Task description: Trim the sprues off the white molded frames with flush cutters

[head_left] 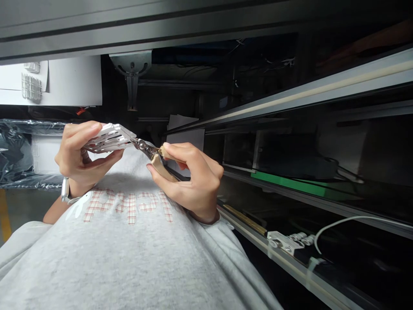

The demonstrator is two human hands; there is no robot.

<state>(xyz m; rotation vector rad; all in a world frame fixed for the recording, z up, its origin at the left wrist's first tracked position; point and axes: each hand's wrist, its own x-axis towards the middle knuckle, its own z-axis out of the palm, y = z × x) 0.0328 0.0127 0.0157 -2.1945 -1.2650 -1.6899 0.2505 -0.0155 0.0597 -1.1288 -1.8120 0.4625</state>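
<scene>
My left hand [79, 153] grips a white plastic lattice-like part [112, 137] between thumb and fingers, in front of my grey shirt. My right hand [193, 174] is wrapped round the beige handles of small cutting pliers [146, 148]. The jaws of the pliers meet the right end of the white part; whether they are closed on it I cannot tell. Part of the far handle is hidden behind my right fingers.
At the upper left, similar pale lattice parts [31, 87] lie on a white surface [74, 82]. Clear plastic film [16, 148] covers something at the left. Metal rails [290, 98] run along the right, near a green strip [290, 184] and a white cable [355, 217].
</scene>
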